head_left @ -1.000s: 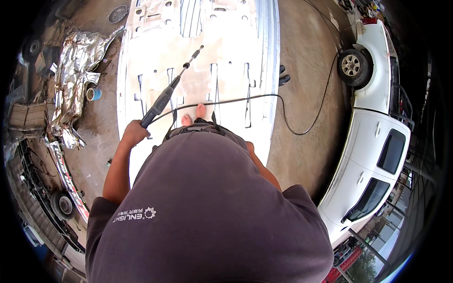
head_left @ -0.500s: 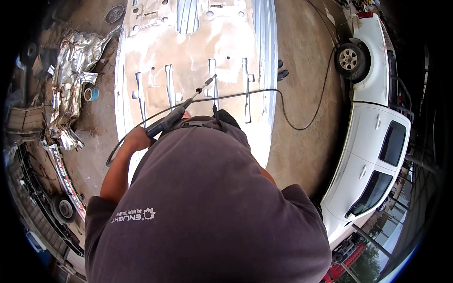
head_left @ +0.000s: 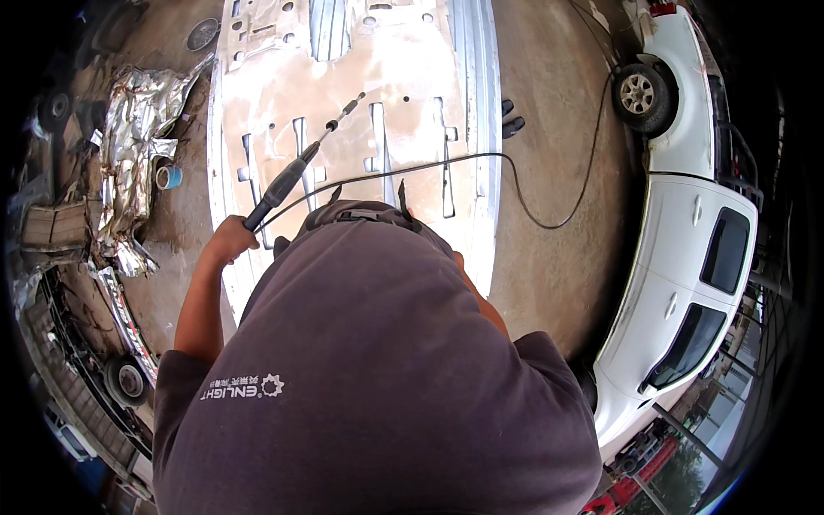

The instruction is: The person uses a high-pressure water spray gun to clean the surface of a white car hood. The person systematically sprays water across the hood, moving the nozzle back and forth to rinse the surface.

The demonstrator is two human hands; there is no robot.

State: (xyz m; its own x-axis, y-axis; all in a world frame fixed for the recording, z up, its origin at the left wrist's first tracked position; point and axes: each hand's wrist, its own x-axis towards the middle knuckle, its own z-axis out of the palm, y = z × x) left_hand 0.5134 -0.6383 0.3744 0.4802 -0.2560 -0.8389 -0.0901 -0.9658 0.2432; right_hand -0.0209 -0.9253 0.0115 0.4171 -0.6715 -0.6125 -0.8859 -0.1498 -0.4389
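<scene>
"First item?"

"Wand [head_left: 290,178]: black, slanting above the panel [head_left: 408,129]; left hand [head_left: 228,239] gripping its rear. Looking stiff, fairly light, perhaps front-heavy; that thick rear is offering the surest hold."

"Unclear items?"

"Right hand [head_left: 460,260]: mostly hiding behind the shirt [head_left: 386,343], finger state I cannot tell. Hose [head_left: 476,156]: its wand joint is escaping notice."

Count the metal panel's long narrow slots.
4: first slot, leftmost on the panel; second slot, partly behind the wand; third slot, right of centre; fourth slot, farthest right. The torso may hide more.
</scene>
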